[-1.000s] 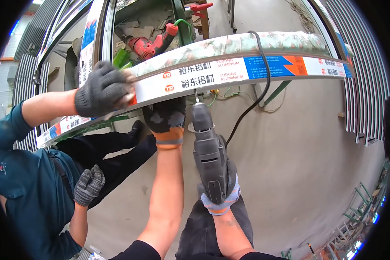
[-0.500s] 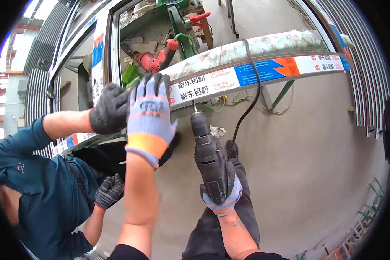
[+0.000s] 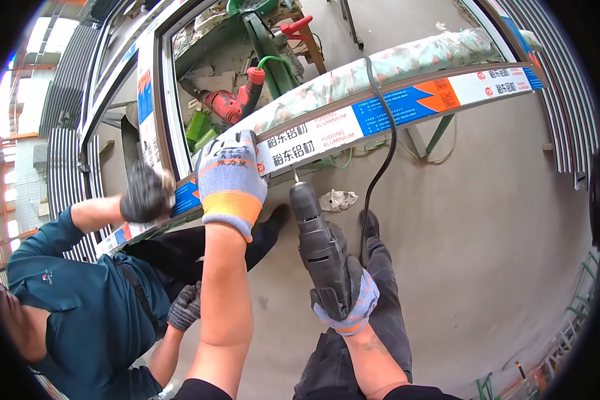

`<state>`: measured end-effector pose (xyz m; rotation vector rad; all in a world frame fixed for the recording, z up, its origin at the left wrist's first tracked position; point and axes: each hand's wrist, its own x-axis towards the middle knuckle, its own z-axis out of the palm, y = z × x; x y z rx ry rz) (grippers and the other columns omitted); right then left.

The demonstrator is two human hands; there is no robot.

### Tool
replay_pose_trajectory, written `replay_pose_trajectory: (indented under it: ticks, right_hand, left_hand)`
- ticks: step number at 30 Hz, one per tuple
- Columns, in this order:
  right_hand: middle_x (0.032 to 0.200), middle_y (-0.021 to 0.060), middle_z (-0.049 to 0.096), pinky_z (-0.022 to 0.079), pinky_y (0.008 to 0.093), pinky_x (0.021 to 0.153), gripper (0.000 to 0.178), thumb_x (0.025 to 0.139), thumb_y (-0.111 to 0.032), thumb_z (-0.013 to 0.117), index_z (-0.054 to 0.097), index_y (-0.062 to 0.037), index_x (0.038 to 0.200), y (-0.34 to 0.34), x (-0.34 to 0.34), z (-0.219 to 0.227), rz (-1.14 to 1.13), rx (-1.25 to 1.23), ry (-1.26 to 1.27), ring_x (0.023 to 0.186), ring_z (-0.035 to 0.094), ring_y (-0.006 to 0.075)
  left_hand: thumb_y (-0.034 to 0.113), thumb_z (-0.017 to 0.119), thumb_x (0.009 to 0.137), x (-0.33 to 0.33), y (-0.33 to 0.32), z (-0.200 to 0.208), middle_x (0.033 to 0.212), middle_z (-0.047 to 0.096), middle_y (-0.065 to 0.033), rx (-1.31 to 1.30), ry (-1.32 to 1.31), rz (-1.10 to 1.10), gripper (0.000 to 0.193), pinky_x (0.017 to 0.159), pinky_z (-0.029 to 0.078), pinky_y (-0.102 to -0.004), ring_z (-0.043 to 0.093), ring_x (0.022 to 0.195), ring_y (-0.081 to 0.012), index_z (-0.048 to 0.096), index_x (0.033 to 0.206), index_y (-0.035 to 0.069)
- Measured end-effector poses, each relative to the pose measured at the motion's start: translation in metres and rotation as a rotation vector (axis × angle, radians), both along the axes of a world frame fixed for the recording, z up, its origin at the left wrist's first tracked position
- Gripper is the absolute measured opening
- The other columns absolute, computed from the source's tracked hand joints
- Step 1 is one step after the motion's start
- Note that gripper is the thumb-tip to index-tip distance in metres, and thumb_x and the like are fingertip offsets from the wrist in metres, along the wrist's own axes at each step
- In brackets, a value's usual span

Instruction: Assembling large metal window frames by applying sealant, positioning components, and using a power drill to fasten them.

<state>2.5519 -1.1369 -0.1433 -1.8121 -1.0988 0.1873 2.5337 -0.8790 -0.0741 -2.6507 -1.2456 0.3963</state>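
Note:
A large aluminium window frame, its bars covered in white, blue and orange protective film, lies across in front of me. My left hand, in a grey glove with an orange cuff, is closed over its near bar, fingers curled over the far side. My right hand, gloved alike, is wrapped round the handle of a black power drill. The drill points away from me, and its thin bit reaches the near bar's underside or front edge; whether it has entered cannot be seen.
At the left a co-worker in a teal shirt has one dark-gloved hand by the frame, blurred. Beyond the bar lie a red power tool and a flower-patterned padded support. The drill's black cord crosses the bar. Crumpled paper lies on the floor.
The co-worker's raised hand has moved left, away from my left hand. My left fingers, stretched before, now curl over the bar. The drill stays at the bar.

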Motion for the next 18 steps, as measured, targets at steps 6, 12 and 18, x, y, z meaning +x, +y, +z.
replay_pose_trajectory:
  ticks: [6, 12, 18]
  right_hand:
    - [0.077, 0.0146, 0.062, 0.050, 0.0395, 0.057, 0.041, 0.062, -0.018, 0.078, 0.063, 0.0017, 0.095, 0.005, -0.005, -0.006, -0.086, 0.049, 0.172, 0.061, 0.060, 0.0332]
    - [0.073, 0.0138, 0.061, 0.049, 0.0391, 0.055, 0.040, 0.062, -0.019, 0.079, 0.062, 0.0006, 0.092, 0.003, -0.004, -0.006, -0.144, 0.101, 0.143, 0.059, 0.058, 0.0343]
    - [0.074, 0.0138, 0.061, 0.049, 0.0393, 0.054, 0.039, 0.062, -0.019, 0.079, 0.062, -0.0002, 0.092, 0.007, -0.008, -0.004, -0.095, 0.070, 0.196, 0.059, 0.059, 0.0345]
  left_hand:
    - [0.025, 0.081, 0.067, -0.008, -0.002, -0.005, 0.102, 0.066, -0.0116, 0.031, -0.053, 0.006, 0.053, 0.094, 0.045, -0.0378, 0.063, 0.100, -0.0294, 0.057, 0.112, 0.009]
    - [0.024, 0.082, 0.067, -0.003, -0.001, -0.008, 0.102, 0.067, -0.0117, 0.020, -0.045, -0.003, 0.055, 0.096, 0.044, -0.0378, 0.063, 0.102, -0.0287, 0.057, 0.113, 0.010]
    - [0.024, 0.082, 0.066, -0.008, -0.001, -0.004, 0.102, 0.067, -0.0110, 0.036, -0.023, 0.012, 0.057, 0.099, 0.043, -0.0373, 0.062, 0.103, -0.0282, 0.057, 0.116, 0.011]
